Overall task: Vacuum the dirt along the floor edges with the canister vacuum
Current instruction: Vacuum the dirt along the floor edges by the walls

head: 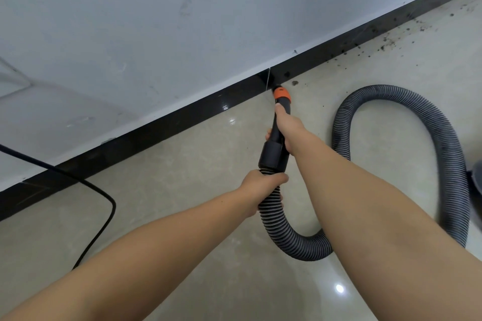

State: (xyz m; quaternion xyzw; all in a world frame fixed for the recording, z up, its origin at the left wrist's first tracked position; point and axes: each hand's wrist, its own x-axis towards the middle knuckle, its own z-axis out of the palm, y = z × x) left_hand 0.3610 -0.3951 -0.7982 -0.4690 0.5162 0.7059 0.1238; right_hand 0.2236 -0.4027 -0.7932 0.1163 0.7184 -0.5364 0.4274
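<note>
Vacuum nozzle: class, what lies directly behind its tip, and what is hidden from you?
Behind the nozzle runs the black skirting board below the pale wall, with dirt just right of it. The right hand covers part of the tube; the nozzle opening cannot be seen.

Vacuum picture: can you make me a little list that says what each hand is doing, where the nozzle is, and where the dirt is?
left hand: the left hand grips the ribbed hose just behind the black cuff
right hand: the right hand grips the black nozzle tube
nozzle tip: the orange collar points at the black baseboard, at the floor edge
dirt: dark dirt specks lie along the edge, further right of the tip
other: a black cord lies on the floor at the left
</note>
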